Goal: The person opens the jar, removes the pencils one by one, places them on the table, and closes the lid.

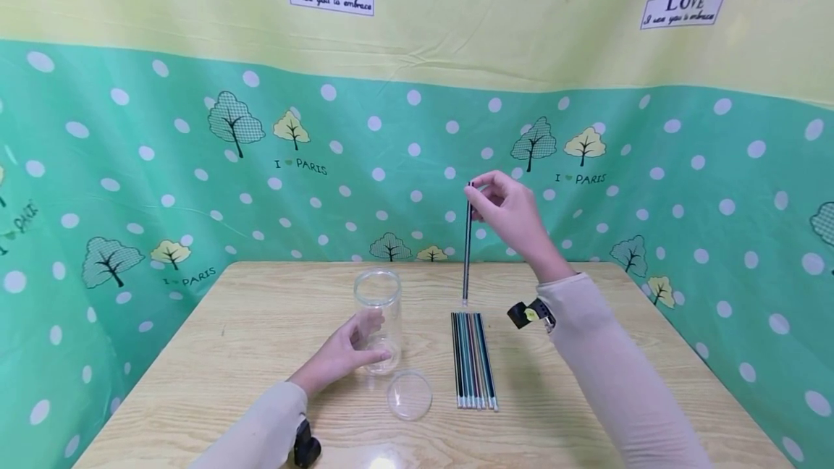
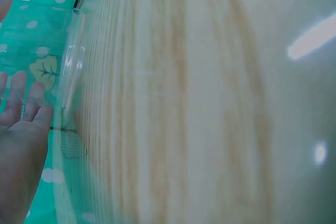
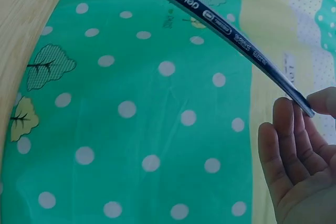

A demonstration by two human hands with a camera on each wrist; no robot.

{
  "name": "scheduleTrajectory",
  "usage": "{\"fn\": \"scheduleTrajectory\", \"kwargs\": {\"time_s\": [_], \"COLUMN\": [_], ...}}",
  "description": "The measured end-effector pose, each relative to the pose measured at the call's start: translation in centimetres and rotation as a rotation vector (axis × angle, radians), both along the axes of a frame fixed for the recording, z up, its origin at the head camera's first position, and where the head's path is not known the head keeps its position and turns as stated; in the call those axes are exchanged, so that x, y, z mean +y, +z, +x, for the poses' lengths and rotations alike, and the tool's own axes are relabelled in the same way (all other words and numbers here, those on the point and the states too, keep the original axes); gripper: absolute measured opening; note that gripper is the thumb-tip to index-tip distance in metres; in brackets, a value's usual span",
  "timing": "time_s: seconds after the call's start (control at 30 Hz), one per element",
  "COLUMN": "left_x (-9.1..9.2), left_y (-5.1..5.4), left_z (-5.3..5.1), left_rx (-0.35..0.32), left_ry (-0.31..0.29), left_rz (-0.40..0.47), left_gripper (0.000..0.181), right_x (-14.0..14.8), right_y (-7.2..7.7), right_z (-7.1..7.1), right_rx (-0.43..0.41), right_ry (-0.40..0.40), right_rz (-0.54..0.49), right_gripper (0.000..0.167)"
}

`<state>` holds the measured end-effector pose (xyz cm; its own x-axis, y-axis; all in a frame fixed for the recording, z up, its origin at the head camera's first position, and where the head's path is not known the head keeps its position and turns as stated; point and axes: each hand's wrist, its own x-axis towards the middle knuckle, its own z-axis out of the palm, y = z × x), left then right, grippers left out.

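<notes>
My left hand (image 1: pixel 345 349) holds a clear cylindrical jar (image 1: pixel 379 295) that stands upright on the table, thumb at its near side and fingers behind it. In the left wrist view, the fingers (image 2: pixel 34 100) show through the transparent wall. Above the table, my right hand (image 1: pixel 511 212) pinches a dark pencil (image 1: pixel 467 252) by its top end, between thumb and fingers. The pencil hangs nearly vertical, its pale eraser end down. White printing marks its barrel in the right wrist view. Below it several pencils (image 1: pixel 472 360) lie side by side, eraser ends toward me.
A round clear lid (image 1: pixel 409 395) lies on the wooden table (image 1: pixel 260 353) between the jar and the row of pencils. Behind and beside the table hangs a green and yellow printed curtain (image 1: pixel 417 165). Each wrist carries a small black camera (image 1: pixel 524 313).
</notes>
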<state>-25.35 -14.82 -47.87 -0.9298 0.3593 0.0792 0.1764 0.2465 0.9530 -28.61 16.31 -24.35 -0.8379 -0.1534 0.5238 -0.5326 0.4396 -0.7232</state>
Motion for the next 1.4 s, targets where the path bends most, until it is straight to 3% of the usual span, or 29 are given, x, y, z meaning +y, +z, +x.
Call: {"fn": "scheduleTrajectory", "kwargs": {"time_s": [0.3,0.67,1.03,1.4], "left_x": [0.0,0.0,0.0,0.0], "left_y": [-0.1,0.1,0.0,0.0], "left_z": [0.1,0.1,0.1,0.0], "left_rx": [-0.010,-0.010,-0.011,-0.015], "left_ry": [0.010,0.001,0.002,-0.001], "left_rz": [0.006,0.010,0.035,0.033], "left_gripper": [0.085,0.083,0.082,0.084], "right_x": [1.8,3.8,5.0,5.4], "right_y": [-2.5,-7.2,-12.4,-17.9], "right_z": [-1.4,-3.5,-4.4,-4.9], "right_rx": [-0.116,-0.280,-0.417,-0.540], "right_ry": [-0.058,-0.073,-0.049,-0.099], "right_rz": [0.121,0.247,0.221,0.268], "right_gripper": [0.032,0.033,0.032,0.024]}}
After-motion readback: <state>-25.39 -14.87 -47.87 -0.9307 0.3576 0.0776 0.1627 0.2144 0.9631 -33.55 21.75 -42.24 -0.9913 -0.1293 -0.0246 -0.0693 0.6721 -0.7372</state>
